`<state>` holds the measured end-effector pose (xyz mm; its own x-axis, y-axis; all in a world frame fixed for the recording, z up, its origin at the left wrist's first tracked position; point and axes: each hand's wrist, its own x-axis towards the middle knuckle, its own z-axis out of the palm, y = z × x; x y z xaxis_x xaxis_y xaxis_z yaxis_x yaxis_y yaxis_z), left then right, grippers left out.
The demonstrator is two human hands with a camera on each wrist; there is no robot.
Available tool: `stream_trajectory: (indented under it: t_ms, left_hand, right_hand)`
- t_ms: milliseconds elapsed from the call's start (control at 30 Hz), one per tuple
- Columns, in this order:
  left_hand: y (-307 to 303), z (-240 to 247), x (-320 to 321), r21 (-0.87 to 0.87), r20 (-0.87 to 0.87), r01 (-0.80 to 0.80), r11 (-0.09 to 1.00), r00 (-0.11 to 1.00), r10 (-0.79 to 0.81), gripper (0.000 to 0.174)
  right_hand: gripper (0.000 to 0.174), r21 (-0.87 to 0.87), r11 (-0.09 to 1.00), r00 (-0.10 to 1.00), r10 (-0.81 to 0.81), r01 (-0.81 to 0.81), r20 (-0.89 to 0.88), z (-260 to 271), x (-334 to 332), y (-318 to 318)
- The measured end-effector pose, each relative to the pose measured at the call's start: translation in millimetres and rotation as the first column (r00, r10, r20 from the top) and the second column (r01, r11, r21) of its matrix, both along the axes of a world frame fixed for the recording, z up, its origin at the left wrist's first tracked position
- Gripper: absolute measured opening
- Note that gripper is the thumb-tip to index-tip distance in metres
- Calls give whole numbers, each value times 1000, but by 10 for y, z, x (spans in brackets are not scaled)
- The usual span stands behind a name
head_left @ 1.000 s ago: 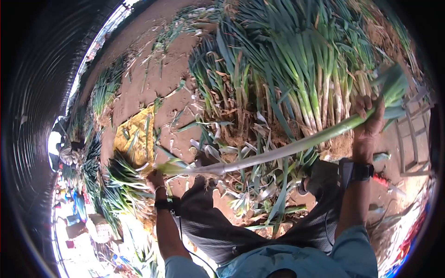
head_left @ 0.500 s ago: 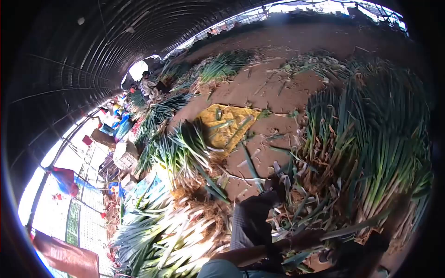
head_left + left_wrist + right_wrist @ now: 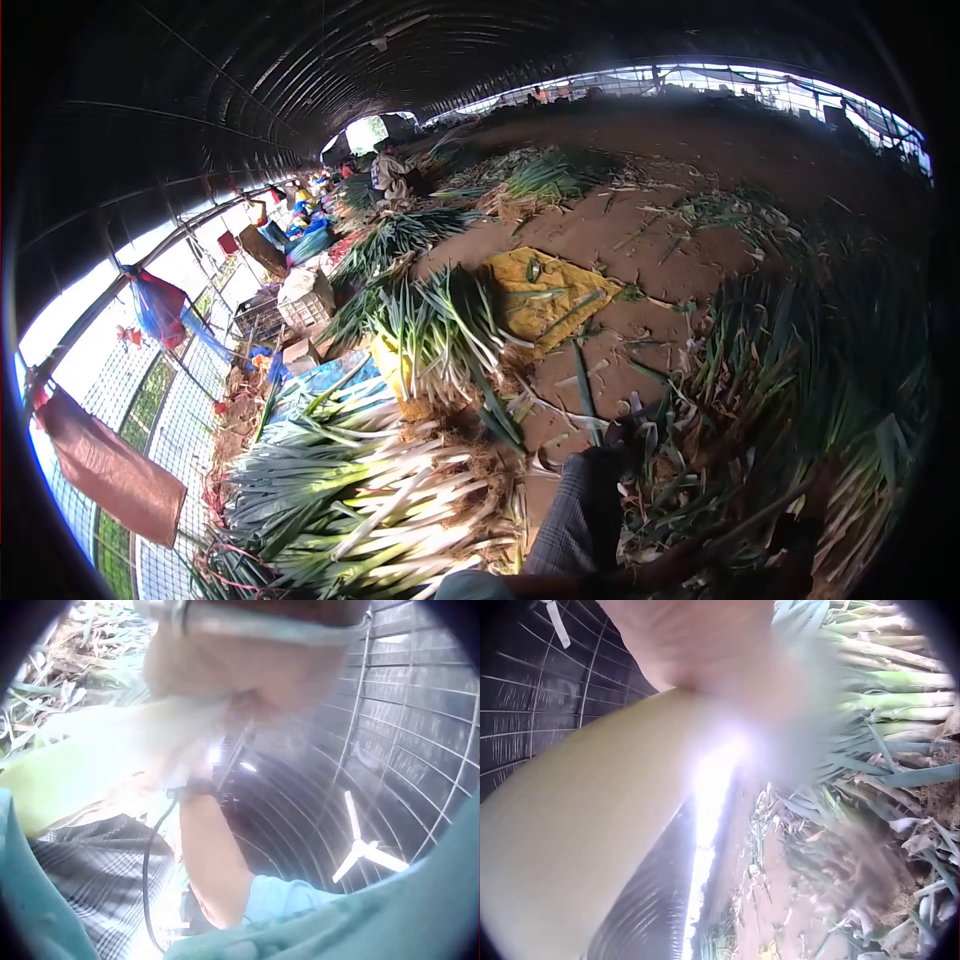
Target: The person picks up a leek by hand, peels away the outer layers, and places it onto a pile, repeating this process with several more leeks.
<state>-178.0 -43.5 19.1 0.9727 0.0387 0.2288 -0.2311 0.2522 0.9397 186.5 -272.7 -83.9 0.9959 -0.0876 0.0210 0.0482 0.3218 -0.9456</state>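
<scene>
One large leek is held between my two hands. In the left wrist view my left hand (image 3: 244, 671) grips the pale end of the leek (image 3: 82, 746), with a bracelet at its wrist. My right hand (image 3: 705, 645) wraps round the thick stalk of the leek (image 3: 585, 817) in the right wrist view. Seen from the head, the leek (image 3: 755, 525) lies in deep shade at the lower right, beside the standing leeks (image 3: 790, 380). Both hands are mostly dark or out of frame there, and glare washes out the fingers.
A pile of cleaned leeks (image 3: 380, 500) lies at the lower left, with a smaller bundle (image 3: 440, 325) beyond it. Beside that is a yellow sheet (image 3: 545, 295) on bare soil. A person (image 3: 390, 175) sits farther down the tunnel. Crates (image 3: 305, 300) stand by the mesh side.
The head view has swung left and up, bringing the leek pile, mesh side and tunnel into sight. The held leek and hands have shifted to the lower right, into shade.
</scene>
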Motion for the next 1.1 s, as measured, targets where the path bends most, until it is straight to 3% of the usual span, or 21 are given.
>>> stream_trajectory:
  t_ms: [67,100,133,200,233,267,300,333,367,400,433,467,500,533,600,667,700,733,800,1000,1100]
  left_hand:
    - [61,184,-149,-221,15,75,972,997,-74,51]
    - [152,363,-272,-322,28,111,940,994,-108,54]
    - [303,525,-448,-312,10,127,942,991,-130,51]
    - [616,837,-861,-294,-24,168,941,983,-183,45]
    - [830,936,-909,-257,-36,177,950,981,-192,42]
    - [1038,535,-904,-226,2,39,973,999,-40,44]
    - [1261,574,-854,239,-65,15,971,998,1,37]
    - [1408,736,-697,648,-104,42,761,994,34,31]
    - [1414,893,-498,779,-361,291,556,932,18,37]
    - [1345,933,-398,965,-155,122,233,979,129,42]
    - [1297,953,-284,989,88,-67,-130,982,165,48]
    - [1247,875,-62,956,286,-293,21,946,154,53]
    - [1212,796,158,854,465,-492,168,867,176,59]
    - [1089,951,244,813,538,-562,155,825,172,61]
    - [779,833,544,757,626,-637,143,771,119,61]
    - [380,162,919,736,667,-662,143,745,22,57]
    - [379,300,812,869,382,-386,309,921,74,55]
    - [359,402,686,865,234,-245,438,969,79,55]
    - [391,465,493,781,110,-134,610,991,77,54]
    - [330,59,154,608,78,-188,772,981,178,51]
    - [210,-164,129,521,108,-227,822,974,200,50]
  right_hand:
    - [25,-87,992,996,90,-90,-11,-95,206,35]
    - [35,-139,983,982,135,-116,131,-1,111,74]
    - [38,-142,980,975,163,-141,153,-100,226,18]
    - [42,-239,943,895,-109,230,432,-518,818,-464]
    - [47,-62,978,897,-157,200,414,-862,1576,-1142]
    - [45,-385,831,893,-261,401,368,-224,1159,-931]
    - [44,-516,720,882,-322,465,344,105,934,-849]
    - [43,-576,652,870,-354,493,343,423,718,-802]
    - [42,-611,591,849,-398,527,348,784,419,-606]
    - [41,-611,582,843,-399,537,361,1039,134,-432]
    - [41,-608,608,860,-366,511,356,1300,-214,-200]
    - [41,-389,717,795,-388,578,466,1077,-163,-261]
    - [49,-722,491,860,-130,488,493,1762,-969,157]
    - [61,-696,643,938,-115,321,326,2255,-1522,528]
    - [59,-481,868,968,-1,125,250,2444,-2095,1017]
    - [57,-258,965,967,105,-44,230,2535,-2496,1404]
    - [56,-167,981,964,135,-97,228,2547,-2636,1545]
    - [55,-88,987,962,155,-138,226,2561,-2720,1642]
    - [53,15,984,956,168,-176,240,2596,-2738,1733]
    - [47,181,974,924,60,-137,377,2941,-1929,1377]
    - [45,168,976,931,67,-135,358,2539,-1710,1208]
